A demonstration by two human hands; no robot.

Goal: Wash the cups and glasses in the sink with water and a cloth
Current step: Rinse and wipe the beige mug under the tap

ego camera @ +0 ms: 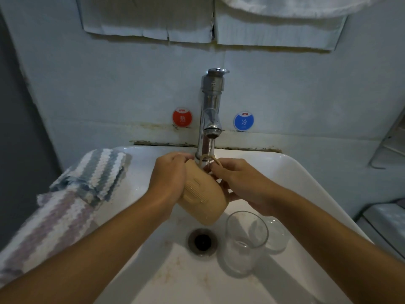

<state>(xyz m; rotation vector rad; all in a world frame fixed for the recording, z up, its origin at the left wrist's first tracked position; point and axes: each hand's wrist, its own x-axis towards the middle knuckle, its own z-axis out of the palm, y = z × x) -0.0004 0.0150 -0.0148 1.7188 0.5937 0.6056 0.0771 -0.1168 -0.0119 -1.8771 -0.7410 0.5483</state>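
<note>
A tan cup (203, 200) is held tilted over the white sink (306, 185), its rim up under the water running from the chrome tap (210, 119). My left hand (168, 176) grips the cup's left side. My right hand (236, 183) holds the right side near the rim, fingers curled at the cup's mouth. A clear glass (244, 242) stands upright in the basin to the right of the drain (202, 242). A second clear glass (277, 235) sits just behind it, partly hidden by my right forearm.
Striped cloths (87, 185) lie draped over the sink's left rim. Red (182, 117) and blue (244, 120) round stickers flank the tap on the wall. A wire rack (390, 137) hangs at the right edge.
</note>
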